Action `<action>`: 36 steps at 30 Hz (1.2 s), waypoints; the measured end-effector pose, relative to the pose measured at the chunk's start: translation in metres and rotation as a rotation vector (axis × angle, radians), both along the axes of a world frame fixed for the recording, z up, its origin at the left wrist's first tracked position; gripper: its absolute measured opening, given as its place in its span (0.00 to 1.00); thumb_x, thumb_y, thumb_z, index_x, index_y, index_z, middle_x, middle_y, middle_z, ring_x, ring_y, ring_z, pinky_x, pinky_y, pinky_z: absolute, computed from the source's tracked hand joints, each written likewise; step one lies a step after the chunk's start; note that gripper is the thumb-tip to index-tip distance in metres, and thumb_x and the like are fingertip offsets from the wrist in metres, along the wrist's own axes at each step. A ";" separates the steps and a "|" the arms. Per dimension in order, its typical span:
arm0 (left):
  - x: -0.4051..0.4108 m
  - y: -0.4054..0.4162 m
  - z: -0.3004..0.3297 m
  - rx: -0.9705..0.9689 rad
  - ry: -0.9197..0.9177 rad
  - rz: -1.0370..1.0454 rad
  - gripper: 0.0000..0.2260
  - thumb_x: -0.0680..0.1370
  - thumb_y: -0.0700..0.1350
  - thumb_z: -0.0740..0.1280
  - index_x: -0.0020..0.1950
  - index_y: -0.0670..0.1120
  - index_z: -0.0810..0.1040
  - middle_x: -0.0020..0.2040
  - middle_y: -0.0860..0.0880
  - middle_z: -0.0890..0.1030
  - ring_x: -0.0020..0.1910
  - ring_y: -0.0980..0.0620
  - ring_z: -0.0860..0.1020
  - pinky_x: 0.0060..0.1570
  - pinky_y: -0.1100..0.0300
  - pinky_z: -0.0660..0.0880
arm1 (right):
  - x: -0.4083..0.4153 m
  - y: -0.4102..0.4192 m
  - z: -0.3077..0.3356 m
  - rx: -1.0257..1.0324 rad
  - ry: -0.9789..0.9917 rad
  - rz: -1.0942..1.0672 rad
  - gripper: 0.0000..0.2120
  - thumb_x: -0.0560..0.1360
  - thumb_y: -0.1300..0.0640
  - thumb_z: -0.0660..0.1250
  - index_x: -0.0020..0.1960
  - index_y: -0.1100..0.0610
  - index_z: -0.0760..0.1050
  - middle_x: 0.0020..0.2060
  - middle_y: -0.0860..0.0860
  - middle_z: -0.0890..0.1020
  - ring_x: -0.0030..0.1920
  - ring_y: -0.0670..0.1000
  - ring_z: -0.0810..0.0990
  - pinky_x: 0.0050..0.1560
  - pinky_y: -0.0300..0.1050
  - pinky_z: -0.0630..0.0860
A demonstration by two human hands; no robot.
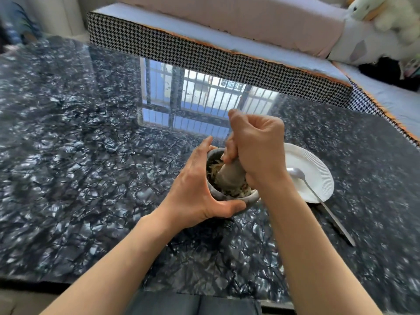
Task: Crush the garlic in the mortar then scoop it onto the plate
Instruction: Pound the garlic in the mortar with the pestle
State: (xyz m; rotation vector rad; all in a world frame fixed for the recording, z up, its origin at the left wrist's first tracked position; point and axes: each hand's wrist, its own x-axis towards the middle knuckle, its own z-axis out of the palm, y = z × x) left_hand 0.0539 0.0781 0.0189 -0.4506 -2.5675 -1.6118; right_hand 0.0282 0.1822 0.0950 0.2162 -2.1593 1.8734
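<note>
My left hand cups the mortar to steady it on the table; my right hand fists the pestle, grinding garlic inside, plate waiting beside.

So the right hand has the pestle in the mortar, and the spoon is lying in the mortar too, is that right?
Not quite. The head view shows the spoon resting on the plate, not in the mortar. The right hand does hold the pestle in the mortar.

Glossy dark table; houndstooth sofa; plush toy.
</note>
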 end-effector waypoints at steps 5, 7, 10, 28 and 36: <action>0.000 0.000 0.001 0.016 -0.005 -0.005 0.56 0.55 0.62 0.75 0.75 0.50 0.49 0.72 0.53 0.62 0.70 0.60 0.60 0.68 0.62 0.59 | 0.002 -0.003 -0.006 -0.038 -0.008 0.019 0.27 0.77 0.60 0.62 0.19 0.55 0.66 0.14 0.53 0.70 0.14 0.51 0.66 0.21 0.35 0.65; 0.000 0.000 0.001 0.019 -0.005 0.002 0.56 0.54 0.64 0.72 0.75 0.50 0.49 0.72 0.53 0.62 0.70 0.59 0.60 0.68 0.59 0.60 | -0.002 -0.008 -0.011 0.050 -0.057 0.009 0.27 0.77 0.59 0.62 0.19 0.56 0.67 0.14 0.53 0.70 0.14 0.50 0.66 0.20 0.34 0.65; 0.001 0.001 0.000 0.015 -0.005 0.001 0.57 0.55 0.61 0.76 0.75 0.49 0.48 0.72 0.51 0.63 0.70 0.56 0.62 0.68 0.57 0.61 | -0.004 0.003 0.005 -0.050 -0.030 -0.039 0.23 0.77 0.60 0.63 0.24 0.57 0.70 0.15 0.51 0.70 0.16 0.52 0.67 0.21 0.37 0.67; -0.002 -0.015 0.024 -0.208 -0.010 -0.114 0.59 0.56 0.63 0.74 0.75 0.49 0.42 0.73 0.55 0.58 0.69 0.62 0.55 0.67 0.68 0.51 | 0.005 0.004 0.000 -0.263 -0.001 -0.027 0.26 0.78 0.62 0.62 0.20 0.55 0.67 0.14 0.51 0.69 0.16 0.51 0.67 0.23 0.39 0.68; -0.003 -0.010 0.012 -0.071 -0.029 -0.070 0.59 0.55 0.56 0.80 0.75 0.48 0.46 0.63 0.60 0.65 0.64 0.63 0.64 0.57 0.82 0.55 | 0.000 0.002 -0.008 -0.219 -0.011 -0.035 0.26 0.78 0.62 0.61 0.21 0.58 0.66 0.14 0.52 0.69 0.15 0.51 0.67 0.24 0.39 0.69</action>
